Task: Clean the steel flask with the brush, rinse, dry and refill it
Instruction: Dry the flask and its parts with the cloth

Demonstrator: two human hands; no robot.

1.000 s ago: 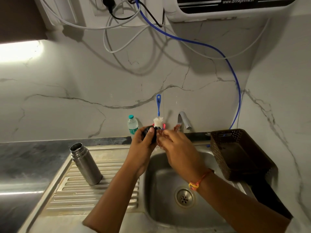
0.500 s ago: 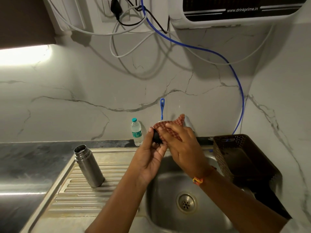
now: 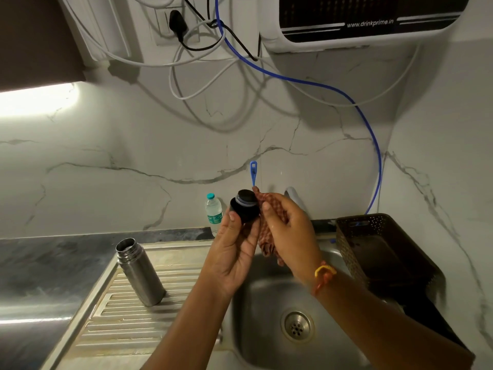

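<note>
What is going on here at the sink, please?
A person is working on the flask's black cap, apparently drying it. The left hand holds the cap above the sink, and the right hand holds a checkered cloth at the cap's edge. The steel flask stands upright and open on the drainboard. The brush shows only its blue handle, behind the hands by the wall.
</note>
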